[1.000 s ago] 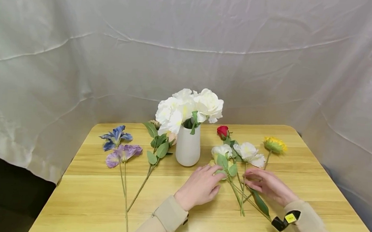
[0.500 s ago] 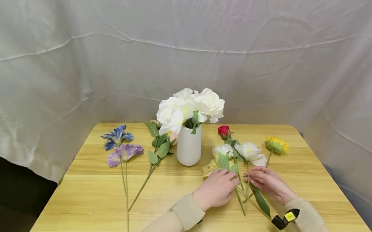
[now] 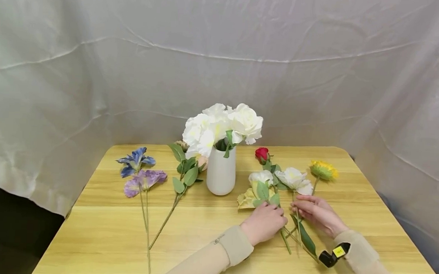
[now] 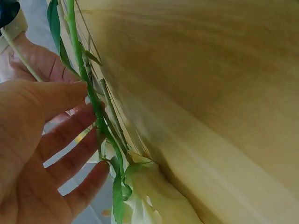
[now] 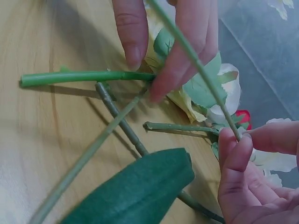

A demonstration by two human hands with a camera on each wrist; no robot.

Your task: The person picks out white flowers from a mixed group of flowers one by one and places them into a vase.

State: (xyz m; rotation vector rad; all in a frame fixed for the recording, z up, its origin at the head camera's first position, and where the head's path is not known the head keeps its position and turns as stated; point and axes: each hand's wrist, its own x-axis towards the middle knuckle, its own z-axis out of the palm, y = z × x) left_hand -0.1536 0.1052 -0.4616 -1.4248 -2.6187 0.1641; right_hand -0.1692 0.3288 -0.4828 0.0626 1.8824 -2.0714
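My right hand [image 3: 320,215] pinches the thin stem [image 5: 196,60] of a white flower [image 3: 295,179] between thumb and fingertips, over the table's right part. Left of it, my left hand [image 3: 265,222] reaches over a bunch of lying stems. In the left wrist view its thumb and spread fingers are at a bright green stem [image 4: 96,105]; I see no firm grip. That stem lies by a yellow flower [image 3: 247,198], another white flower [image 3: 260,177] and green leaves [image 3: 263,191]. A long dark green leaf [image 3: 307,238] lies below my right hand.
A white vase [image 3: 220,174] with large white flowers [image 3: 220,127] stands at the back middle. A red rose [image 3: 262,154] and a sunflower [image 3: 324,170] lie at the right. Leafy stems [image 3: 180,184], a blue flower [image 3: 135,162] and purple flowers [image 3: 145,182] lie left.
My left hand has moved right across the stems, uncovering the yellow flower. The stem in my right hand has swung, its lower end shifting right. The right hand has barely moved.
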